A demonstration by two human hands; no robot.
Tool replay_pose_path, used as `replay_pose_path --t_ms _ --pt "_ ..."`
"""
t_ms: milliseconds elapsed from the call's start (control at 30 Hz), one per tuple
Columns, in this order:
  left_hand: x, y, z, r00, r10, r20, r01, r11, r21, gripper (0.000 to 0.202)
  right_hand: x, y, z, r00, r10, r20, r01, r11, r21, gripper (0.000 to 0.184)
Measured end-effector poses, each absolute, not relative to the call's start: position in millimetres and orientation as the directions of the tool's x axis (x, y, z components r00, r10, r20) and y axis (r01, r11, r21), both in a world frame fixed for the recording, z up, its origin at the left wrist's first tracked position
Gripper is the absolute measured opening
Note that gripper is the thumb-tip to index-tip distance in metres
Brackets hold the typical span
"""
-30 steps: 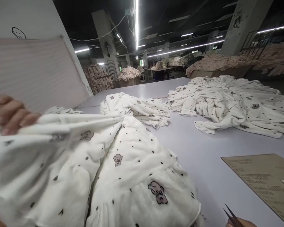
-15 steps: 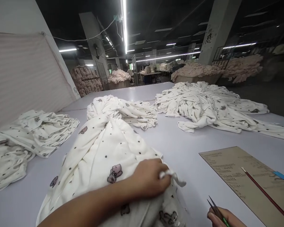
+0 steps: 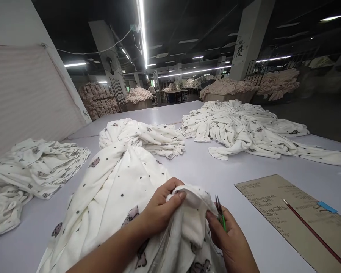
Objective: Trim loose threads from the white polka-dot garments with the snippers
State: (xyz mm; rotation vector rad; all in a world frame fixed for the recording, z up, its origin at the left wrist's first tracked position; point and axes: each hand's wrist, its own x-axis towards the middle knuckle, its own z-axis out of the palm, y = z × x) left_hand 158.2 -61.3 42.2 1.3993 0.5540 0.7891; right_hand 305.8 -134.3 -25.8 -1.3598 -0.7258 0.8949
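A white fleece garment printed with small dark dots and pink-grey animal figures lies in front of me on the pale table. My left hand pinches a fold of its edge near the table's front. My right hand holds the same fold from the right, with small green-handled snips sticking up between its fingers, tips beside the fabric.
More of the same white garments lie in a heap at the left, a bundle behind and a big spread at the back right. A brown printed card with a red pencil lies at the right. Beige fabric stacks fill the background.
My left hand has drawn the garment's edge up into a fold. My right hand with the snips has risen from the bottom edge and now grips that fold too.
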Motion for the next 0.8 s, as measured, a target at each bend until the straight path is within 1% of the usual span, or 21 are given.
replay_pose_path --t_ms 67,167,200,233,267,300,333,367,400,433,467,500,533,567,633,667,733,800 --pt "155 -58 40 0.611 0.780 0.134 -0.229 0.012 0.973 0.024 305 -133 -23 0.445 0.891 -0.094 -0.166 -0.022 -0.986 0.038" --pt "147 -50 42 0.543 0.821 0.177 -0.284 -0.018 0.959 0.027 302 -137 -14 0.383 0.920 -0.084 -0.194 -0.009 -0.981 0.030" --pt "144 -49 45 0.550 0.817 0.174 -0.265 -0.027 0.964 0.031 302 -139 -10 0.353 0.933 -0.074 -0.197 -0.003 -0.980 0.028" --pt "141 -49 48 0.572 0.803 0.165 -0.203 -0.056 0.978 0.036 301 -141 -6 0.322 0.945 -0.062 -0.197 0.003 -0.980 0.026" --pt "139 -51 51 0.611 0.776 0.154 -0.102 -0.116 0.988 0.045 300 -143 -3 0.292 0.955 -0.049 -0.194 0.009 -0.981 0.025" --pt "138 -53 54 0.664 0.734 0.143 0.021 -0.210 0.978 0.055 301 -145 1 0.265 0.964 -0.036 -0.188 0.015 -0.982 0.023" --pt "138 -57 57 0.712 0.688 0.139 0.134 -0.327 0.936 0.062 301 -146 4 0.243 0.970 -0.025 -0.179 0.020 -0.984 0.020" --pt "139 -61 58 0.750 0.644 0.151 0.204 -0.442 0.873 0.062 303 -147 7 0.232 0.973 -0.015 -0.170 0.025 -0.985 0.017" --pt "141 -64 59 0.772 0.607 0.189 0.218 -0.532 0.818 0.052 305 -148 9 0.228 0.974 -0.003 -0.151 0.033 -0.988 0.014" --pt "143 -67 58 0.776 0.581 0.244 0.183 -0.578 0.795 0.038 308 -149 10 0.212 0.977 0.013 -0.121 0.039 -0.992 0.013" --pt "144 -69 56 0.759 0.582 0.291 0.131 -0.575 0.808 0.030 310 -150 10 0.187 0.982 0.032 -0.084 0.048 -0.995 0.014" --pt "146 -69 53 0.725 0.613 0.314 0.084 -0.532 0.843 0.026 313 -150 10 0.146 0.988 0.050 -0.045 0.057 -0.997 0.017" --pt "147 -69 51 0.689 0.658 0.304 0.055 -0.465 0.883 0.022 315 -151 11 0.107 0.992 0.063 -0.015 0.065 -0.998 0.018" --pt "148 -68 48 0.664 0.701 0.261 0.045 -0.386 0.922 0.017 315 -152 11 0.075 0.995 0.065 -0.007 0.066 -0.998 0.018" --pt "148 -66 45 0.649 0.749 0.137 0.061 -0.230 0.971 0.011 314 -152 11 0.092 0.996 0.009 -0.086 0.017 -0.996 0.018" --pt "147 -65 45 0.664 0.743 0.085 0.071 -0.176 0.982 0.012 311 -151 11 0.128 0.991 -0.039 -0.149 -0.020 -0.989 0.022" --pt "146 -66 46 0.728 0.686 0.004 0.090 -0.102 0.991 0.014 305 -149 11 0.186 0.974 -0.131 -0.250 -0.082 -0.965 0.029" --pt "145 -67 47 0.769 0.637 -0.047 0.113 -0.063 0.992 0.016 299 -145 10 0.222 0.960 -0.168 -0.266 -0.105 -0.958 0.033"
